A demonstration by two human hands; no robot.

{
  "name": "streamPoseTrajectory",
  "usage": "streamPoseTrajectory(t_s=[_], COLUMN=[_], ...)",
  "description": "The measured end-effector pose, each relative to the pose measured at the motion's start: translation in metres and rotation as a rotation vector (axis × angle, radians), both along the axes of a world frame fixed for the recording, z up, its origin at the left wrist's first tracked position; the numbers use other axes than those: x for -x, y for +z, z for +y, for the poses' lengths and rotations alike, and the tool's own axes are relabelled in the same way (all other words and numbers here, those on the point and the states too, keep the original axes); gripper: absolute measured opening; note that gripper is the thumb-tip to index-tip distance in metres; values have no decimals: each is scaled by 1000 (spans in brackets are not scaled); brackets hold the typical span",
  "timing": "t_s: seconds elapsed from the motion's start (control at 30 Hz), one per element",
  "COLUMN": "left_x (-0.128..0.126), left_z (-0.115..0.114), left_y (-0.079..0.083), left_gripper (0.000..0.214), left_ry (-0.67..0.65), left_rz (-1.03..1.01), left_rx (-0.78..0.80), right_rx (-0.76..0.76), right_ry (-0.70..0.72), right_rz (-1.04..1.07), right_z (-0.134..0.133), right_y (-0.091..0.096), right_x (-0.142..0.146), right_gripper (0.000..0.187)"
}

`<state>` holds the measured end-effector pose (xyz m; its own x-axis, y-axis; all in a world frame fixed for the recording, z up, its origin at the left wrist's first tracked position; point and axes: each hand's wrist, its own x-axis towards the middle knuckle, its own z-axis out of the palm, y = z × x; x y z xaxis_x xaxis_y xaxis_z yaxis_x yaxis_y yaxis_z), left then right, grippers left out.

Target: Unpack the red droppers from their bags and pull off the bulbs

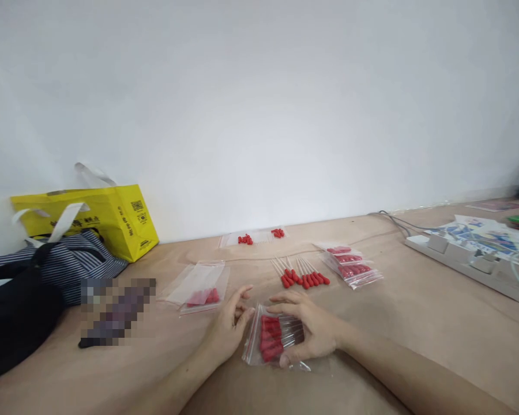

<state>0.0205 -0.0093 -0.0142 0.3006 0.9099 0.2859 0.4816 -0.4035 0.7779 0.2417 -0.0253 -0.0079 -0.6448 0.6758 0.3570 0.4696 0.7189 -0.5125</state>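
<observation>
A clear zip bag (251,344) lies on the table in front of me, with several red-tipped white sticks (271,337) in it, their red ends toward the left. My right hand (313,327) spans the bag from the right, fingers along its far edge and thumb at its near edge. My left hand (233,323) is at the bag's zip side, thumb close to the edge, fingers apart; whether it touches cannot be told. Beyond the hands, loose red-tipped sticks (313,279) lie in two groups. Filled bags (363,279) overlap on their right.
At left lie flat clear bags (203,276), one with red tips. More red tips (245,239) are near the wall on a clear bag. A yellow bag (130,230), a striped cloth bag (86,253) and a black item (17,323) stand left; a white power strip (467,265) with cables sits right.
</observation>
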Motion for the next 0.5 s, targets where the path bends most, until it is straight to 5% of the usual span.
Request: streamPoseTrajectory(t_s=[0.2, 0.33, 0.5], left_x=[-8, -9, -18], left_z=[-12, -12, -4], left_y=[13, 22, 17], left_gripper=[61, 72, 73], left_ry=[58, 21, -10], left_rz=[-117, -201, -314], left_rx=[519, 643, 725], right_rx=[67, 18, -126], right_ry=[26, 19, -66], right_rz=[-65, -20, 81], right_z=[4, 7, 13], right_y=[-8, -9, -1], right_x=[-4, -5, 5], right_gripper=[77, 66, 28])
